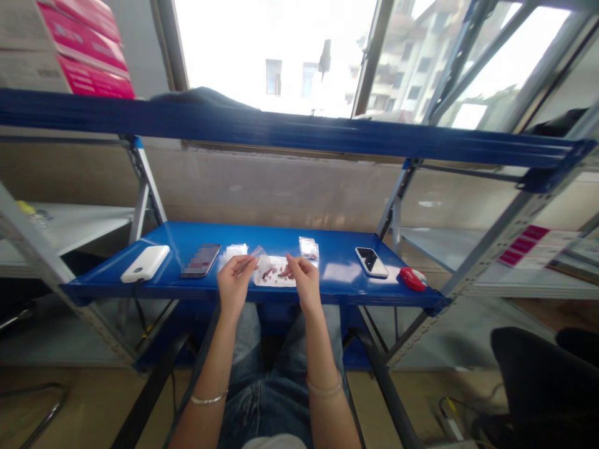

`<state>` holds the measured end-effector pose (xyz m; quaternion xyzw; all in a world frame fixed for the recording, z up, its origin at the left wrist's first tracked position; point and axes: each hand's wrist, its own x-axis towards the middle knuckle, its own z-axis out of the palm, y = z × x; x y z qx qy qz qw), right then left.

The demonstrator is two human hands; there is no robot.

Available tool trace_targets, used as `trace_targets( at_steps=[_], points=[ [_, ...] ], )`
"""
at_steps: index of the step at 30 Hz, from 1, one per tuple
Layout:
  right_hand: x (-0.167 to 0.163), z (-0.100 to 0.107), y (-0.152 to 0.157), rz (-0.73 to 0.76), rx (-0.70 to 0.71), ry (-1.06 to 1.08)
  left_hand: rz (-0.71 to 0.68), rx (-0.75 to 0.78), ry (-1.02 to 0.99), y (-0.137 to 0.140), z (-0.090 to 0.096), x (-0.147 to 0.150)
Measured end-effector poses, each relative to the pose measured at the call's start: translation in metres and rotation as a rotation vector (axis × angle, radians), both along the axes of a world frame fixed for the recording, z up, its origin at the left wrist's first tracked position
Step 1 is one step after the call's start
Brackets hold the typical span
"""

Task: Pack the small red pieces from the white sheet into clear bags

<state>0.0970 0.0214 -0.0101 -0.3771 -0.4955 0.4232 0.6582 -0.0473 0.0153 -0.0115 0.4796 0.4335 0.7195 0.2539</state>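
Observation:
Pinched in my left hand (234,280) is a small clear plastic bag (258,252), held over the left end of a white tray (262,280). Several small dark reddish pieces (267,274) lie scattered on the tray. At the tray's right end, my right hand (304,277) has thumb and fingertips drawn together; whatever is between them is too small to make out. A pile of clear bags (235,251) lies behind my left hand. Behind my right hand sits a stack of small filled bags (309,247).
On the blue shelf (337,237) lie a white power bank (145,264), a dark phone (201,260), a white-edged phone (371,262) and a red-and-white object (412,279). A blue shelf beam (290,131) crosses above. Metal posts stand at both sides.

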Motion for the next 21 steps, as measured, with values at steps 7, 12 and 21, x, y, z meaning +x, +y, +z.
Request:
trace_targets(
  at_steps=[7, 12, 21],
  points=[
    [-0.016, 0.009, -0.015, 0.279, -0.077, -0.003, -0.208, -0.011, 0.239, -0.01, 0.003, 0.009],
    [-0.009, 0.008, -0.013, 0.281, -0.151, 0.03, -0.299, -0.022, 0.333, -0.011, 0.004, 0.01],
    [0.013, 0.008, -0.015, 0.447, -0.141, -0.02, -0.364, -0.019, 0.513, -0.019, 0.01, 0.003]
  ],
)
